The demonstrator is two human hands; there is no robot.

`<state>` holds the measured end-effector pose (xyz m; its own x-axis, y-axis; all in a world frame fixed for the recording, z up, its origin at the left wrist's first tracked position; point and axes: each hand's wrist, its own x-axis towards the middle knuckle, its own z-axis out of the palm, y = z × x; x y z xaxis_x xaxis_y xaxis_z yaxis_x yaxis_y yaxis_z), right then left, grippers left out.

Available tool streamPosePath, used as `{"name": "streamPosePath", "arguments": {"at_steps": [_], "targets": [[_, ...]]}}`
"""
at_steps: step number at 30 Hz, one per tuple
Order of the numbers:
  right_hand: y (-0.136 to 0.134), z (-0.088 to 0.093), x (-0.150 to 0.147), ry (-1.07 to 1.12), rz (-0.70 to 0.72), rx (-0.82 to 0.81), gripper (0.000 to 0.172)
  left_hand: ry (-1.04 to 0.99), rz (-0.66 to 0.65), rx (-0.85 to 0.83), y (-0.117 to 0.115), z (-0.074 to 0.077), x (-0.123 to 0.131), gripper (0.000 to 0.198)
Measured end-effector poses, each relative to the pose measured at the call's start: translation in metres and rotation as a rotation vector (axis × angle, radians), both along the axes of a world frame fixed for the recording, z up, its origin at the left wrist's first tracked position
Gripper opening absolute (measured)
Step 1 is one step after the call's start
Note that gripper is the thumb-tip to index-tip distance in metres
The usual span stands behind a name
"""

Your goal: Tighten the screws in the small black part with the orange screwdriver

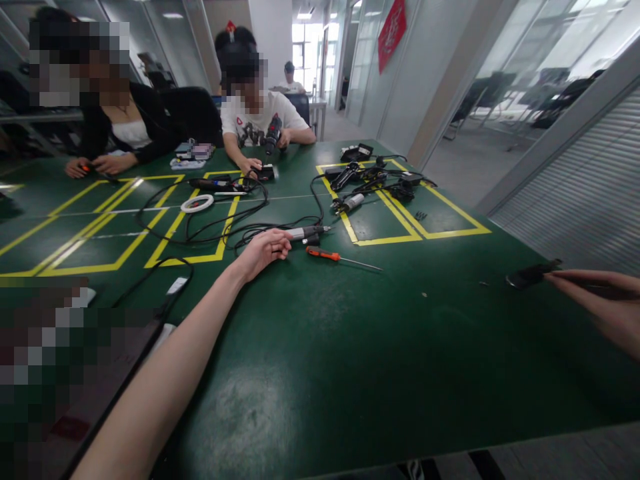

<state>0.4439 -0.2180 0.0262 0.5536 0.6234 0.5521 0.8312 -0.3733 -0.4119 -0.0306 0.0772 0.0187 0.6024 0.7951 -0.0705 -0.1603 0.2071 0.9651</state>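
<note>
My left hand (264, 249) reaches out over the green table (320, 360) and closes its fingers round the rear end of a grey electric screwdriver (309, 233) with a black cable. An orange-handled screwdriver (340, 257) lies just right of that hand. At the right edge my right hand (600, 300) pinches a flat black part (531, 273) that rests on the table. Two tiny screws (424, 294) lie between the hands.
Yellow tape boxes mark the table. One box holds black tool parts and cables (373, 179). A white tape roll (197, 203) and looping black cables (220, 223) lie at the middle left. Two people sit across the table handling tools. Glass walls stand to the right.
</note>
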Motion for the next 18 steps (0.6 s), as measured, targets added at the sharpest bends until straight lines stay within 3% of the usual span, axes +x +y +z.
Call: {"name": "streamPosePath", "arguments": {"at_steps": [3,6,8,10,13,18], "targets": [[0.001,0.004,-0.003,0.101,0.022,0.034,0.035,0.001,0.004,-0.002,0.0,0.0,0.0,0.034],[0.005,0.006,0.0,-0.146,0.117,0.087,0.031,-0.005,0.001,0.001,0.0,0.0,0.001,0.034],[0.008,0.004,0.005,-0.292,0.171,0.036,0.03,-0.006,-0.003,0.002,0.0,0.0,0.001,0.034],[0.01,0.0,0.009,-0.392,0.145,0.043,0.029,-0.006,-0.005,0.0,0.0,0.0,0.0,0.034],[0.011,-0.008,0.011,-0.449,0.116,0.084,0.031,-0.004,-0.011,-0.006,0.001,0.0,0.0,0.033],[0.011,-0.019,0.012,-0.504,0.187,0.149,0.026,0.003,-0.005,-0.009,0.001,0.0,0.0,0.035]]}}
